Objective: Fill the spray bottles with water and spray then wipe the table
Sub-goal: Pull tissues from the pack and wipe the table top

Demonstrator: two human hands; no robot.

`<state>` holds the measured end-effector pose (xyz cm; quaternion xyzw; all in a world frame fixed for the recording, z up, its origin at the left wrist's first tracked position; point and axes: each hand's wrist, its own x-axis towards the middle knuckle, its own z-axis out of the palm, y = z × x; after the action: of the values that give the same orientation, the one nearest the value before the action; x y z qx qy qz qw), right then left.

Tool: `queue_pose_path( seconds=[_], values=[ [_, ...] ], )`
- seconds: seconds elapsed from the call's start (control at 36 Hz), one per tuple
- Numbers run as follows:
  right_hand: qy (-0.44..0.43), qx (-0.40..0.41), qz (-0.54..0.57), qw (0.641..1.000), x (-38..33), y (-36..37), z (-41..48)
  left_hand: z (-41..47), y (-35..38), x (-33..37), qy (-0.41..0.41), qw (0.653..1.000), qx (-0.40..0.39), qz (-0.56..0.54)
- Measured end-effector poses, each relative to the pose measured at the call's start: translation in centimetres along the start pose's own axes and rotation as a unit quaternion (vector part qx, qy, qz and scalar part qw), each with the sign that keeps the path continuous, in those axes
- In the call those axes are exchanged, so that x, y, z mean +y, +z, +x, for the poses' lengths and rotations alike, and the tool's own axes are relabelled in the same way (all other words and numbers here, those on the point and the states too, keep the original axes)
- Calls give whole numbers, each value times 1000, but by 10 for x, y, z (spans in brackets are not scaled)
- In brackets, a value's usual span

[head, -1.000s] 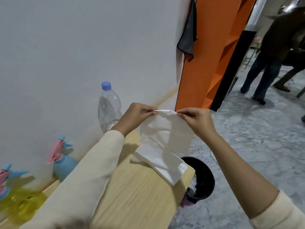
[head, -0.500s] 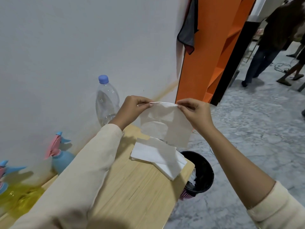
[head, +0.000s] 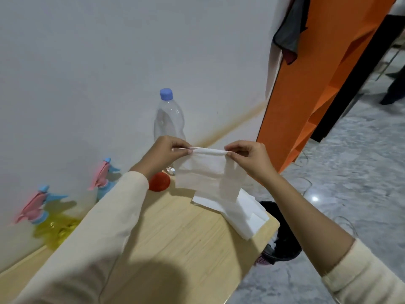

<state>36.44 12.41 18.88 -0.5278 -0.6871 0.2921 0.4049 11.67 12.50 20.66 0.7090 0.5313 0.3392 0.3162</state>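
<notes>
The left grip (head: pixel 163 154) and right grip (head: pixel 249 160) each pinch a top corner of a white tissue (head: pixel 206 174), holding it spread just in front of the clear water bottle (head: pixel 168 119). To the right of the bottle, more tissues (head: pixel 247 216) lie at the tabletop (head: pixel 175 242) edge, and a red round thing (head: pixel 159 182) sits by its foot. Left of the bottle, a blue spray bottle (head: pixel 103 181) and a yellow spray bottle (head: pixel 41 209) stand along the wall.

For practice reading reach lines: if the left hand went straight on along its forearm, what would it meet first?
Probably the clear water bottle, standing just beyond the left hand that pinches the tissue; the gap between them is unclear from one view.
</notes>
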Motion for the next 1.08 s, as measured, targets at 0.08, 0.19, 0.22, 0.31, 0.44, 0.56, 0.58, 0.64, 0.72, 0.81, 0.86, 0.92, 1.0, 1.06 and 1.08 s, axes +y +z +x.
queue_pose_path(
  seconds=[0.08,0.19,0.22,0.31,0.44,0.56,0.58,0.64,0.72,0.81,0.86,0.92,1.0,1.06,1.08],
  values=[
    [-5,-26,28,999,-4,18,11,-14,-11,-10,-18,998,55,-16],
    [-37,-58,77,995,-20,44,20,-40,-27,-18,-48,991,128,-6],
    [-45,-69,92,992,-24,50,20,-49,-31,-18,-54,988,148,-4],
    [-74,-112,122,984,-31,69,17,-82,-37,-21,-79,975,206,13],
    [-114,-194,122,967,-21,100,-11,-149,-18,-25,-140,954,264,22],
    [-122,-297,58,945,18,119,-44,-203,26,-47,-216,945,243,27],
    [-125,-318,33,939,30,123,-52,-214,38,-53,-240,942,233,22],
    [-122,-361,-15,924,49,127,-68,-232,66,-62,-277,934,223,-1],
    [-133,-369,-54,918,74,128,-87,-249,109,-75,-278,929,244,-4],
    [-139,-367,-94,915,93,125,-100,-258,143,-89,-299,925,234,24],
    [-164,-369,-111,908,102,122,-107,-261,160,-96,-306,926,216,42],
    [-191,-358,-108,908,109,116,-112,-263,173,-98,-298,930,210,45],
    [-215,-330,-107,913,114,110,-115,-262,184,-95,-294,930,219,30],
    [-221,-313,-123,916,116,105,-116,-258,188,-91,-285,932,222,33],
    [-217,-303,-131,919,118,103,-117,-257,190,-91,-278,935,218,40]
  ],
)
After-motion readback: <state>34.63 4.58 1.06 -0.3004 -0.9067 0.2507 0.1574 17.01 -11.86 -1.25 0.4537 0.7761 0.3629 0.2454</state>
